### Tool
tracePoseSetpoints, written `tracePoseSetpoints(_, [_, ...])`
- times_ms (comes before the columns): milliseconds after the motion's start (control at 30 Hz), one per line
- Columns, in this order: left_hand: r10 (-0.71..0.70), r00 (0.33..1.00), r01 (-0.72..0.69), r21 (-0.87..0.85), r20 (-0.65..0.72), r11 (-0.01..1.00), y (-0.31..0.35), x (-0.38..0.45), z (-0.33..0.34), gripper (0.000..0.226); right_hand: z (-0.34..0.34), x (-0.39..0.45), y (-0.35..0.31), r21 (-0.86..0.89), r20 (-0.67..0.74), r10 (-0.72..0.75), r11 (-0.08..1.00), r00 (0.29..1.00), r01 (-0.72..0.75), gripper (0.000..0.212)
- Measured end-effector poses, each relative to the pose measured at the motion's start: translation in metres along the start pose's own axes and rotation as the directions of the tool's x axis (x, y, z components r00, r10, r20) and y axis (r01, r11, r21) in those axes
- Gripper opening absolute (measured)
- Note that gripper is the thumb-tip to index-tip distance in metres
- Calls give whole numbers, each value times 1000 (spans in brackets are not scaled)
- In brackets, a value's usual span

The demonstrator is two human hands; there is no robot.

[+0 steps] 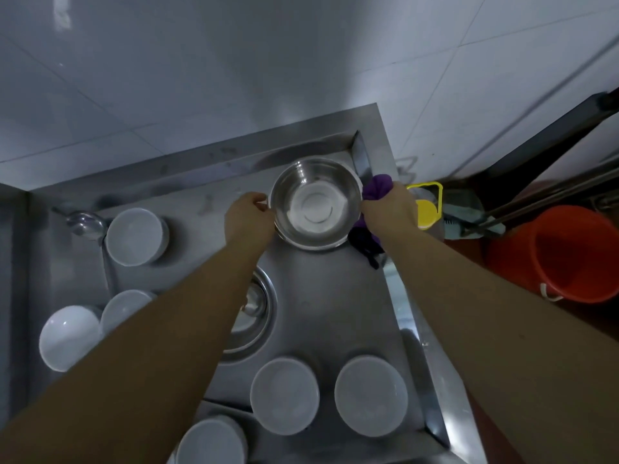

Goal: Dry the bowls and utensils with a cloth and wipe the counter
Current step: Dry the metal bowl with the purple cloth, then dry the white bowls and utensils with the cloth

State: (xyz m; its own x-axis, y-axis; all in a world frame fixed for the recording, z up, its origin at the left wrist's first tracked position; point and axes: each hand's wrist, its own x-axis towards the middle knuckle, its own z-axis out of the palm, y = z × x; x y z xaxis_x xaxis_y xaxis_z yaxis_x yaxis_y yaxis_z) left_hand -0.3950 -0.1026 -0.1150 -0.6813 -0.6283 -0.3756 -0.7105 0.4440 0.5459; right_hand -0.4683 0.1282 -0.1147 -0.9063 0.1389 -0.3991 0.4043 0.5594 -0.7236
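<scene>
1. Left hand (249, 214): fingers curled over the left rim of the steel bowl (316, 202), gripping it at the edge.
2. Right hand (388, 205): closed around a bunched purple cloth (376, 187); the cloth sticks out above the fist and hangs down below it. The fist lies against the right rim of the same bowl; whether the fingers also catch the rim cannot be told.
3. Steel bowl: upright, mouth up, between the two hands, at the far right corner of the steel counter (328, 296), close to the tiled wall (234, 61). Whether it rests on the counter or is lifted cannot be told.
4. Nearer than the left hand, under the left forearm: a second steel bowl (256, 316), partly hidden.
5. To the left of the left hand: a white bowl (135, 236), with a steel ladle (83, 224) just beside it on its left.
6. Further left and nearer: two more white bowls (70, 336) (125, 308), touching or overlapping.
7. Nearest edge, between the forearms: two white bowls (284, 395) (370, 395) side by side, and one more (211, 442) at the bottom edge of the view.
8. To the right of the right hand, off the counter: a clear jug with a yellow cap and handle (427, 209), partly hidden by the hand; beyond it an orange bucket (566, 252).
</scene>
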Motion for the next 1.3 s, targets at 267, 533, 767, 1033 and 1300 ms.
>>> tracePoseSetpoints(267, [-38,993,35,26,116,999,-23,-74,-6,14,-27,-36,16,40,-28,70,997,997,-69,17])
tracePoseSetpoints(533, [197,558,-528,162,806,833,-34,-188,27,36,-57,-99,56,39,28,146,988,989,-147,18])
tracePoseSetpoints(767, [119,643,-487,284,757,826,-47,-231,63,31,-86,-149,94,57,-5,196,979,981,-195,28])
tracePoseSetpoints(1033, [57,674,-335,236,737,912,-50,-234,51,35,-109,-181,100,75,16,179,981,984,-179,29])
tracePoseSetpoints(1300, [-107,802,275,-204,587,940,-72,-234,-20,21,-102,-215,39,265,73,67,961,995,-84,28])
